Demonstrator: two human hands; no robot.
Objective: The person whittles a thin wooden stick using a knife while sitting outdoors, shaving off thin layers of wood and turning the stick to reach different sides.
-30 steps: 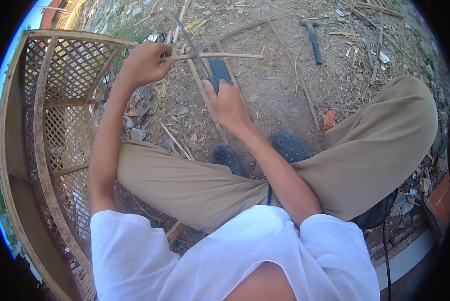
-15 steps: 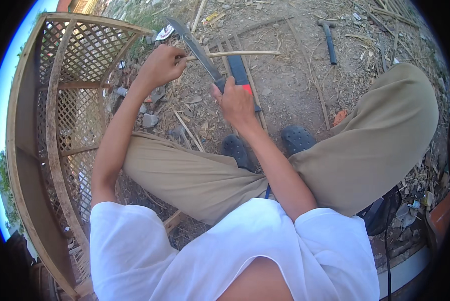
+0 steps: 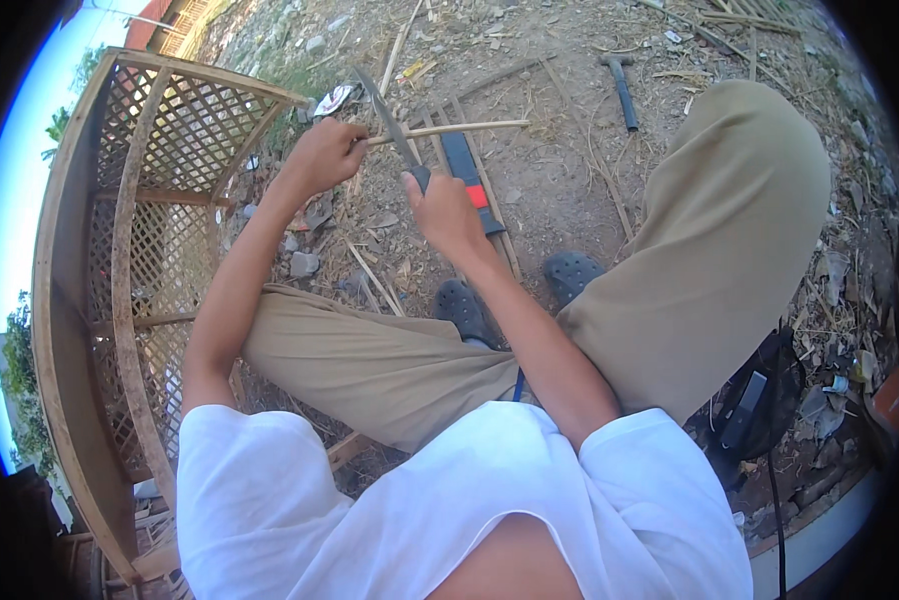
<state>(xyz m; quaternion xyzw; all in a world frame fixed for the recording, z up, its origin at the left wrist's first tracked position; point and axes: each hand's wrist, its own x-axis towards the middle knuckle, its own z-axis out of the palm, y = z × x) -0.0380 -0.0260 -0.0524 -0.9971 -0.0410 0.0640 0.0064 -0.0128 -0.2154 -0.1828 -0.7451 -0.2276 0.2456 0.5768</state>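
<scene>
Compared with half a second ago, the bent right knee in khaki cloth [image 3: 739, 190] now leans farther inward, and the long grey metal knife with a dark handle [image 3: 381, 104] shows a narrower blade, turned more edge-on to the view. Out in front of the body, the thin pale wood-like stick [image 3: 484, 127] runs nearly level, one end pinched between the thumb and fingers of the left hand [image 3: 325, 155], the other end free to the right. Pinching it just left of the blade probably steadies the stretch that the blade crosses. Fingers curled, the right hand [image 3: 449, 212] wraps the handle, and the blade slants up and leftward over the stick; its tip points away from the legs, likely for safety. Whether the edge touches the stick, I cannot tell. Below, a flat dark blue-grey piece with a red band [image 3: 459, 157] lies along narrow brown wooden strips [image 3: 509, 257], seemingly kept within reach. Farther right on the ground rests a dark T-shaped hammer [image 3: 624, 100], perhaps left there to keep the space clear, while a brown wooden lattice frame [image 3: 126, 250] stands beside the left arm
</scene>
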